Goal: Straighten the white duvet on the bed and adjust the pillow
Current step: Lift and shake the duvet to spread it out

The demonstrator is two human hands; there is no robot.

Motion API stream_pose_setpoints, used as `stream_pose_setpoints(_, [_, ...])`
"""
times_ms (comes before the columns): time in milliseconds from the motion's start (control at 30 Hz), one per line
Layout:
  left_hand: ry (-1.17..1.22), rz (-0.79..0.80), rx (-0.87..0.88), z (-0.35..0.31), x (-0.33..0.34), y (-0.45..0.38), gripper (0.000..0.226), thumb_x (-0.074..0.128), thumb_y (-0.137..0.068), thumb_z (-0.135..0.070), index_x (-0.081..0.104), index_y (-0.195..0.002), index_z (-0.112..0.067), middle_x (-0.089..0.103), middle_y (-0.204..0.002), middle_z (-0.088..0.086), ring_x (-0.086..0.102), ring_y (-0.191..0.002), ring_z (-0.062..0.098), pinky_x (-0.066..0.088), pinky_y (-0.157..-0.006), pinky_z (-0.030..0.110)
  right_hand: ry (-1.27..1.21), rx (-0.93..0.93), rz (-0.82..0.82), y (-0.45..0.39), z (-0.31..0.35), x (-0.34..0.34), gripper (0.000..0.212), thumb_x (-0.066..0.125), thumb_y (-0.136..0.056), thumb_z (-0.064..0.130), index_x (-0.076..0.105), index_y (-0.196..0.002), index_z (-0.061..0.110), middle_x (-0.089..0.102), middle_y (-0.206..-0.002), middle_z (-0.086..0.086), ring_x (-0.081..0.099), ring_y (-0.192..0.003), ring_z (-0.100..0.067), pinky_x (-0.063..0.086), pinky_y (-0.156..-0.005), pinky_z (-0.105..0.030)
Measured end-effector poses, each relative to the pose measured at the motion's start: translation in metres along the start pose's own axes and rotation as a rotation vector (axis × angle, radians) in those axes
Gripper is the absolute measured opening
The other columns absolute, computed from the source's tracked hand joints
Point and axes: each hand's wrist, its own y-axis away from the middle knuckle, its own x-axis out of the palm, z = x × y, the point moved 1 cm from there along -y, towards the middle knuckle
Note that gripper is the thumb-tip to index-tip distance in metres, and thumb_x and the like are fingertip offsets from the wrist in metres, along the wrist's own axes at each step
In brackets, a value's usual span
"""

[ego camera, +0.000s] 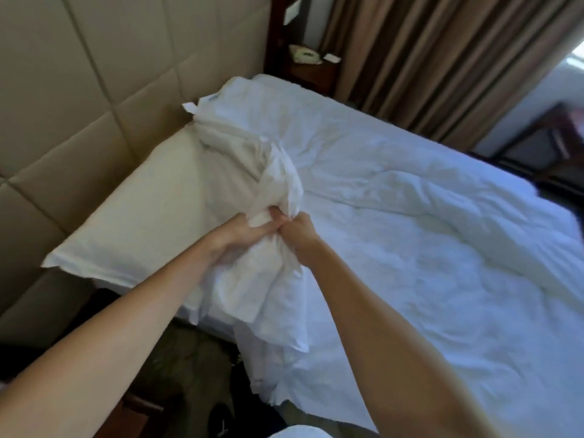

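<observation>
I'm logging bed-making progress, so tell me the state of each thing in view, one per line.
Duvet: rumpled, top edge bunched up, not straightened.
Pillow: lying flat against the headboard, partly under the bunched fabric.
Left hand: grip shut on the bunched duvet.
Right hand: grip shut on it too.
Curtains: drawn.

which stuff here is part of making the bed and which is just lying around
Part of the job:
- white duvet, bunched where both hands grip it
- pillow against the headboard
- left hand
- right hand

Just lying about:
- telephone on the nightstand
- small card beside it
- brown curtains
</observation>
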Motion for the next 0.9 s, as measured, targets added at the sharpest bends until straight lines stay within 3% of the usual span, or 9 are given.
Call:
stream_pose_setpoints(100, [0.0, 0.111, -0.113, -0.019, 0.02, 0.005, 0.033, 0.07, -0.085, -0.047, 0.068, -0.1, -0.018, 0.073, -0.095, 0.002, 0.07, -0.076, 0.013, 0.053, -0.06, 0.024, 0.013, 0.02, 0.082, 0.02, 0.01, -0.046, 0.052, 0.056, -0.095, 0.047, 0.064, -0.12, 0.002, 0.07, -0.114, -0.017, 0.069, -0.102, -0.029, 0.055, -0.094, -0.047])
stream_pose_setpoints(200, [0.33, 0.096, -0.075, -0.053, 0.044, 0.003, 0.03, 0.067, -0.09, -0.026, 0.069, -0.107, -0.002, 0.072, -0.102, 0.017, 0.071, -0.062, 0.016, 0.056, -0.053, 0.022, 0.011, -0.007, 0.237, 0.048, 0.018, -0.086, 0.054, 0.056, -0.091, 0.056, 0.06, -0.131, 0.02, 0.065, -0.129, -0.007, 0.061, -0.119, -0.019, 0.045, -0.107, -0.043])
stream_pose_setpoints(300, [0.638, 0.098, -0.087, -0.087, 0.058, -0.003, 0.029, 0.052, -0.097, -0.025, 0.061, -0.095, 0.002, 0.068, -0.076, 0.02, 0.067, -0.049, 0.021, 0.055, -0.047, 0.025, 0.047, -0.008, 0.356, 0.06, 0.012, -0.106, 0.051, 0.053, -0.093, 0.055, 0.046, -0.139, 0.034, 0.052, -0.142, 0.001, 0.052, -0.125, -0.011, 0.043, -0.106, -0.038])
stream_pose_setpoints(467, [0.8, 0.091, -0.082, -0.13, 0.067, -0.026, 0.043, 0.038, -0.104, -0.036, 0.057, -0.096, 0.002, 0.071, -0.067, 0.017, 0.069, -0.056, 0.028, 0.052, -0.074, 0.039, -0.13, -0.087, 0.288, 0.044, 0.014, -0.124, 0.042, 0.032, -0.093, 0.067, 0.054, -0.122, 0.044, 0.062, -0.127, 0.007, 0.059, -0.117, -0.011, 0.045, -0.105, -0.037])
stream_pose_setpoints(533, [0.774, 0.055, -0.072, -0.143, 0.067, -0.037, 0.046, 0.033, -0.106, -0.036, 0.057, -0.091, 0.0, 0.071, -0.063, 0.012, 0.066, -0.067, 0.025, 0.05, -0.08, 0.035, -0.136, -0.142, 0.235, 0.03, 0.016, -0.133, 0.064, 0.04, -0.085, 0.076, 0.051, -0.135, 0.036, 0.061, -0.131, 0.005, 0.059, -0.118, -0.012, 0.047, -0.102, -0.037])
stream_pose_setpoints(600, [0.756, 0.02, -0.062, -0.156, 0.065, -0.046, 0.044, 0.031, -0.106, -0.036, 0.057, -0.104, 0.0, 0.07, -0.088, 0.014, 0.062, -0.084, 0.024, 0.052, -0.075, 0.031, -0.083, -0.164, 0.162, 0.015, 0.014, -0.137, 0.074, 0.045, -0.075, 0.083, 0.056, -0.131, 0.035, 0.063, -0.128, 0.005, 0.06, -0.118, -0.015, 0.048, -0.102, -0.04])
stream_pose_setpoints(700, [0.846, -0.04, -0.024, -0.172, 0.057, -0.06, 0.049, 0.033, -0.107, -0.034, 0.045, -0.138, 0.001, 0.054, -0.138, 0.017, 0.054, -0.122, 0.031, 0.047, -0.091, 0.037, 0.185, -0.247, 0.005, 0.003, 0.001, -0.137, 0.041, 0.053, -0.088, 0.063, 0.062, -0.117, 0.035, 0.066, -0.115, 0.008, 0.062, -0.11, -0.015, 0.051, -0.096, -0.04])
stream_pose_setpoints(800, [1.004, -0.001, 0.014, -0.188, 0.044, -0.074, 0.051, 0.033, -0.107, -0.033, 0.04, -0.144, 0.001, 0.046, -0.148, 0.017, 0.044, -0.136, 0.031, 0.04, -0.103, 0.038, 0.512, -0.12, 0.009, -0.014, -0.026, -0.135, 0.059, 0.075, -0.078, 0.048, 0.058, -0.128, 0.022, 0.065, -0.123, -0.001, 0.059, -0.114, -0.022, 0.049, -0.093, -0.036])
stream_pose_setpoints(900, [1.064, 0.002, 0.043, -0.2, 0.02, -0.099, 0.05, 0.038, -0.106, -0.032, 0.041, -0.144, 0.001, 0.046, -0.147, 0.017, 0.045, -0.135, 0.031, 0.04, -0.096, 0.037, 0.505, 0.026, -0.161, -0.048, -0.033, -0.138, 0.05, 0.067, -0.088, 0.042, 0.063, -0.118, 0.001, 0.067, -0.116, -0.019, 0.061, -0.11, -0.037, 0.049, -0.083, -0.037])
